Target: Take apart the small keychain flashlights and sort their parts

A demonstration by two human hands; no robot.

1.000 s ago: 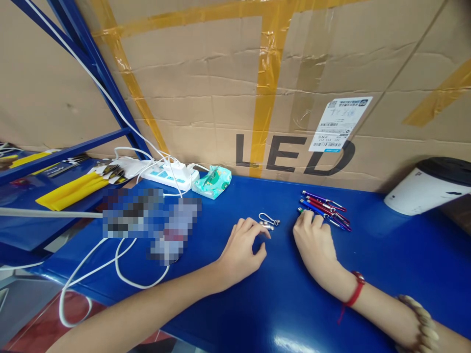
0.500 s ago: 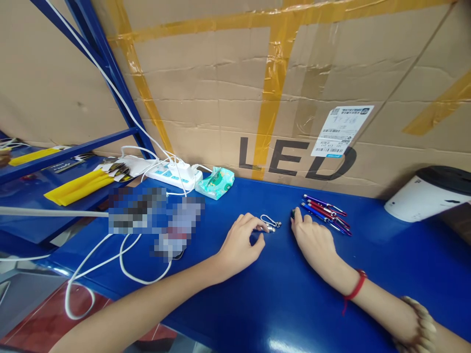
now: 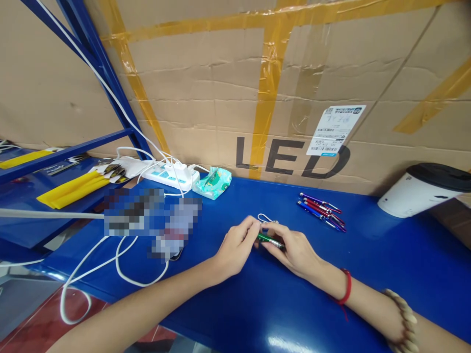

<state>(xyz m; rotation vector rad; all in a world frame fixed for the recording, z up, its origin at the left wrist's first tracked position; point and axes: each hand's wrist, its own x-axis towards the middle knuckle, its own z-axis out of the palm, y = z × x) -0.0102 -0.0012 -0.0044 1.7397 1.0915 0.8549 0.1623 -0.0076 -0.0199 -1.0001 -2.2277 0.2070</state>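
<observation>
A slim green pen [image 3: 270, 240] with a silver end is held between both hands over the blue table. My right hand [image 3: 294, 245] is closed around its silver end, with thumb and fingers on either side. My left hand [image 3: 239, 245] pinches at the pen's other end, and its fingertips hide that tip. Just behind my fingers lies a thin white cord loop [image 3: 263, 216] with a small metal clasp, partly covered by my right hand. To the right, several blue, red and purple pens [image 3: 322, 212] lie side by side in a bunch.
A white cup with a black lid [image 3: 423, 191] stands at right. Left are a power strip [image 3: 171, 177], a green tissue pack [image 3: 213, 183], a blurred phone-like object [image 3: 180, 225] and looping white cables [image 3: 119, 267]. A taped cardboard box [image 3: 206, 98] walls the back.
My right hand has moved left from beside the pen bunch, bringing the green pen to my left hand. My left hand has closed into a pinch at the pen's end.
</observation>
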